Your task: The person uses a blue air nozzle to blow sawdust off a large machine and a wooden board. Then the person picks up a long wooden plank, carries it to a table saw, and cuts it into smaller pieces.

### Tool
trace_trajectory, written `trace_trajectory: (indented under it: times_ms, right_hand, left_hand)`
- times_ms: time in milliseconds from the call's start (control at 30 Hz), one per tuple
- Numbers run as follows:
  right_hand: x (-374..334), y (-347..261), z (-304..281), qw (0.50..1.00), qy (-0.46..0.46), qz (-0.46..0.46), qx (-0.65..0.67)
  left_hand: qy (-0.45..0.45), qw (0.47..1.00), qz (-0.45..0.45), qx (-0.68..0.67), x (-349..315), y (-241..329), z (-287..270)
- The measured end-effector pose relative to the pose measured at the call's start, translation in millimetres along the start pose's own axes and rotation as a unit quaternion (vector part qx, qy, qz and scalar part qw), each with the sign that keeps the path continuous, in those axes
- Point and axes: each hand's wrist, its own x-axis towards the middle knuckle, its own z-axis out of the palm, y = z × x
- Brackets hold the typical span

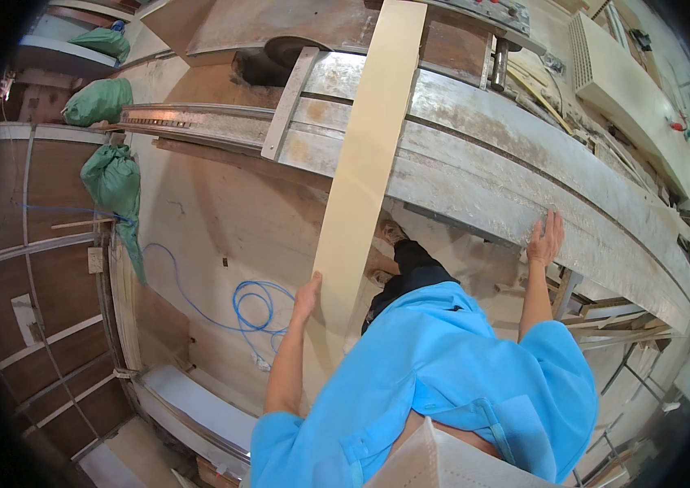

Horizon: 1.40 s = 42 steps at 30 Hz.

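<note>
Sawdust coats the workshop floor (223,220), where a blue cable (251,305) lies coiled and green sacks (113,179) hang by the wall. Ahead of me stands a long, dusty saw table (524,187) with a metal fence (288,102) across it.

As I read it, I am feeding a pale board (361,163) lengthwise over that table. It runs from beside my hip up across the table top and out past the far edge. My left hand (306,297) sits at the board's near end on its left edge, fingers curved along the side and thumb toward the face, so it grips or at least steadies the wood; I cannot see whether the fingers wrap underneath. My right hand (544,240) is well apart from the board, spread flat with open fingers on the table's near rim, holding nothing.

To my mind the next move calls for keeping the board straight while the left hand pushes, with the right bracing my weight or coming over to guide the other edge.
</note>
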Motion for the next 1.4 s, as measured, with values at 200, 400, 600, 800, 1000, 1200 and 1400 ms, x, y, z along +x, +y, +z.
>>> trace_trajectory:
  times_ms: [200,400,600,800,1000,1200,1400]
  right_hand:
    - [-3.1,0.2,7.4,1.0,0.009,-0.021,-0.002]
    - [-3.4,1.9,11.5,1.0,0.001,-0.01,0.003]
    - [16.0,-95.9,9.9,1.0,-0.005,0.018,0.013]
    - [4.5,-341.3,42.7,0.913,-0.114,-0.273,0.282]
    - [11.3,-428.6,73.7,0.936,-0.072,-0.236,0.251]
    - [7.3,-415.4,86.9,0.944,-0.069,-0.26,0.193]
    - [11.1,-415.9,86.5,0.941,-0.058,-0.278,0.183]
  left_hand:
    - [0.004,1.0,0.004,-0.025,20.1,-3.3,-24.6]
    - [-0.014,0.999,-0.002,-0.036,32.4,-2.8,-49.7]
    - [-0.011,1.0,0.007,-0.027,33.5,4.3,-63.8]
    - [-0.053,0.998,-0.019,-0.04,40.7,3.2,-76.3]
    - [-0.002,1.0,-0.005,-0.031,39.0,1.4,-84.8]
    - [-0.009,1.0,0.013,-0.027,36.8,1.8,-90.2]
    - [-0.03,0.998,0.004,-0.058,35.6,-6.2,-78.9]
